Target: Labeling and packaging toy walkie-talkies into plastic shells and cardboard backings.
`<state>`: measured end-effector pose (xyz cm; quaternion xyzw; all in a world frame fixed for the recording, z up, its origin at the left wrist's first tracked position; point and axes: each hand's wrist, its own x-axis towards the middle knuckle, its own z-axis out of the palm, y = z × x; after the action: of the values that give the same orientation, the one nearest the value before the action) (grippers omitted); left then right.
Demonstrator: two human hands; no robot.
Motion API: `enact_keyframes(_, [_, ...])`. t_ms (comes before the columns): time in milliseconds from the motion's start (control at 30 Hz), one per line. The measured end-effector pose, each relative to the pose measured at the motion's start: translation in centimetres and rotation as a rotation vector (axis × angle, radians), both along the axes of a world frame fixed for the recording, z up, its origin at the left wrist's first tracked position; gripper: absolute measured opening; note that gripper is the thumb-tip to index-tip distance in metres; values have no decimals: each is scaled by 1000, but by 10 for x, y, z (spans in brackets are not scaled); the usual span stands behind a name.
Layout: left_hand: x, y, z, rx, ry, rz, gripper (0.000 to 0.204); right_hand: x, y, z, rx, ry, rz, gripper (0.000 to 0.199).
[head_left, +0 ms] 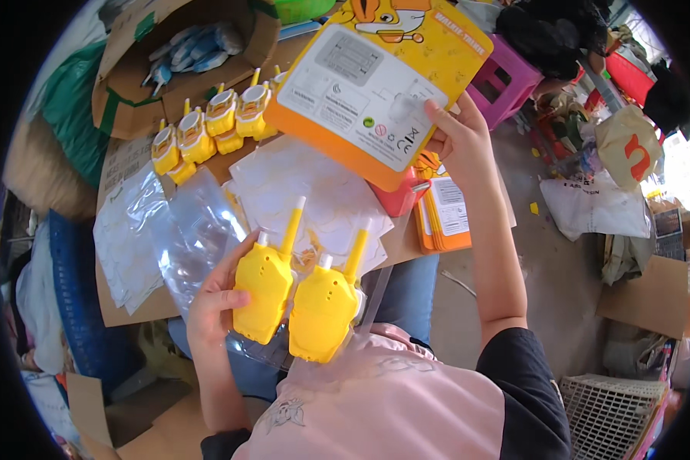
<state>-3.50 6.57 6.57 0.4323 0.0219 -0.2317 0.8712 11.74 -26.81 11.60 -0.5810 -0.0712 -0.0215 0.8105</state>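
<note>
Two yellow toy walkie-talkies, a left one (261,297) and a right one (322,314), stand side by side with their plain backs showing and antennas up. They seem to sit in a clear plastic blister, whose edges are hard to make out. My left hand (209,313) grips them from the left, thumb on the left walkie-talkie's edge and the other fingers partly hidden behind. Higher up at the right, my right hand (461,136) pinches the right edge of a yellow-orange backing card (345,119). That card is tilted, its white printed panel facing me.
More yellow walkie-talkies (221,111) line the cardboard-covered table. Near them lie clear plastic blisters (195,230), white paper sheets (307,180) and stacked orange cards (446,215). An open carton (123,88) holds blue-white pieces. A purple stool (506,84) stands beyond my right hand.
</note>
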Motion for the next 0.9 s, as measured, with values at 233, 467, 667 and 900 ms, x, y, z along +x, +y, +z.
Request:
enact_keyframes(233, [-1, 9, 3, 69, -15, 63, 86, 7, 3, 1, 185, -138, -47, 29])
enact_keyframes(467, [5, 12, 4, 45, -41, 32, 82, -11, 9, 5, -112, 10, 29, 38])
enact_keyframes(667, [9, 11, 2, 75, -36, 21, 79, -24, 15, -1, -259, 171, 138, 42])
enact_keyframes(900, [5, 13, 7, 61, -93, 45, 80, 13, -9, 23, -166, -46, -22, 67])
